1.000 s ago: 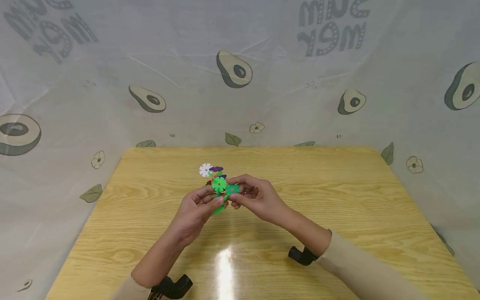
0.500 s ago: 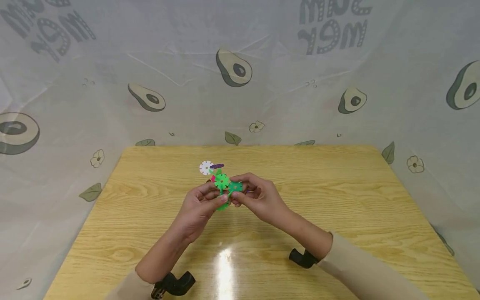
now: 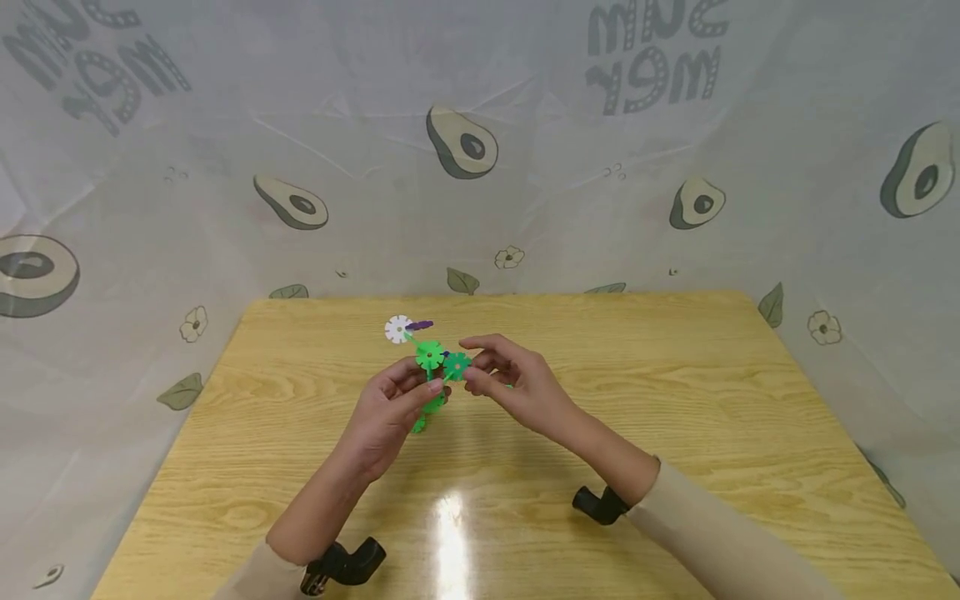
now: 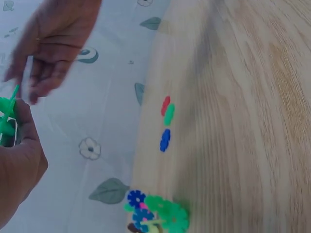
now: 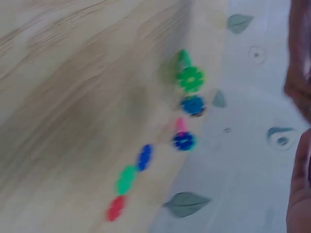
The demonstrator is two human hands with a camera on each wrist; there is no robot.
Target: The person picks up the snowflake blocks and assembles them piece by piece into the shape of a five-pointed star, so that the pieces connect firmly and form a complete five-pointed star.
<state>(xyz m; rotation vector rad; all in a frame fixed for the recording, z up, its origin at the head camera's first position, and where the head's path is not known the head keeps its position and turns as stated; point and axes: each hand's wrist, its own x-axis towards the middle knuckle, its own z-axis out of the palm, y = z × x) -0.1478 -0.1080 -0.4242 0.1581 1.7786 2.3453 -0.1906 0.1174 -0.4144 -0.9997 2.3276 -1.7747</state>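
My left hand [image 3: 390, 412] pinches a joined cluster of notched plastic discs between thumb and fingers. Its bright green disc [image 3: 430, 355] faces me, with a teal-green disc [image 3: 457, 366] to the right. Behind, a white disc [image 3: 398, 329] and a purple disc [image 3: 420, 325] seen edge-on stick out at upper left. Lower green discs [image 3: 433, 404] show below the thumb. My right hand [image 3: 517, 379] is just right of the teal-green disc, fingers loosely bent and thumb tip at the disc's edge; in the left wrist view this hand [image 4: 56, 53] appears apart from the green piece [image 4: 7, 116].
Loose discs lie on the wooden table: a red disc [image 4: 165, 106], a green disc [image 4: 169, 114] and a blue disc [image 4: 165, 140]. Near them is a group of mixed discs [image 4: 172, 217]. A printed cloth [image 3: 480, 217] hangs behind the table's far edge.
My right hand has loosened from the teal-green disc and drawn slightly apart from it. My left hand and the cluster have shifted a little to the left.
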